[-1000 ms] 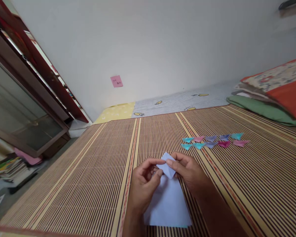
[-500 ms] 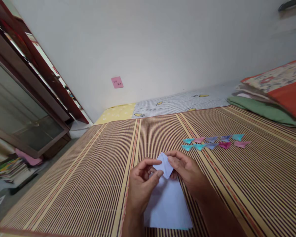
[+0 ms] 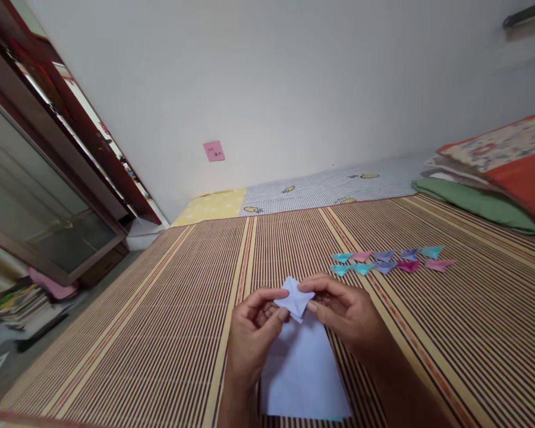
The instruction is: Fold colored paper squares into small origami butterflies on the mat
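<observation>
A small folded piece of lavender paper, diamond-shaped with a crease down its middle, is held up between my two hands. My left hand pinches its left corner between thumb and forefinger. At the right corner, the fingers of my right hand are closed on it. A second flap shows below its lower edge. Beneath my hands, a stack of lavender paper sheets lies on the striped mat, with a turquoise edge showing at the bottom.
Two rows of small folded paper shapes in turquoise, pink, purple and magenta lie beyond my right hand. Folded bedding is piled at the right. A pink note is on the wall; a glass-paned door stands at the left.
The folded paper has opened out at its right side, and a lower flap now shows. My right thumb has moved down from its face to the right edge.
</observation>
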Available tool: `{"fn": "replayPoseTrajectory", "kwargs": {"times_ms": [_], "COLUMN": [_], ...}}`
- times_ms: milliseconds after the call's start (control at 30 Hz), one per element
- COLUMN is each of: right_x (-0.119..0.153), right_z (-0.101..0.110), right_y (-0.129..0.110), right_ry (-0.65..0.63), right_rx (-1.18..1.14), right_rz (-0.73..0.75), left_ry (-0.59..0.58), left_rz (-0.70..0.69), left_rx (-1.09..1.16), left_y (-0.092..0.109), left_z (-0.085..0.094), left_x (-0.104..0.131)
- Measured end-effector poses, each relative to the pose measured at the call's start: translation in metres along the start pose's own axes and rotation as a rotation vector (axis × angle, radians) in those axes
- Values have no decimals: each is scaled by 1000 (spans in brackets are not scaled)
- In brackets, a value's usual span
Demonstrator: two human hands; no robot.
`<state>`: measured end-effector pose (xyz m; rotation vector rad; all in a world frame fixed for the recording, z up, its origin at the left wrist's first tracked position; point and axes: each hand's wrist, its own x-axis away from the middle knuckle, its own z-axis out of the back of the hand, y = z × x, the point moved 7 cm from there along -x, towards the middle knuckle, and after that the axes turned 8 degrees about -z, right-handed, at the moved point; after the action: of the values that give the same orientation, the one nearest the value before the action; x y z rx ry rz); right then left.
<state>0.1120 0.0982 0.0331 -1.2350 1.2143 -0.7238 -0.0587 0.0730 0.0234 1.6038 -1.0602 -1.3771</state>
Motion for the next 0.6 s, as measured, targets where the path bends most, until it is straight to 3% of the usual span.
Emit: {"fn": "replayPoseTrajectory", "kwargs": {"times_ms": [300,600], "right_x": [0,1], "right_z": [-8,-9], "right_y": [2,11], "right_ry": [78,151], "right_rx": [-69,19], "right_rz": [-32,-84], "left_ry": [85,68], "left_rz": [-112,-120], "left_rx": [-96,-219], "left_y": [13,15], "left_z": [-3,-10], "left_x": [3,2]}}
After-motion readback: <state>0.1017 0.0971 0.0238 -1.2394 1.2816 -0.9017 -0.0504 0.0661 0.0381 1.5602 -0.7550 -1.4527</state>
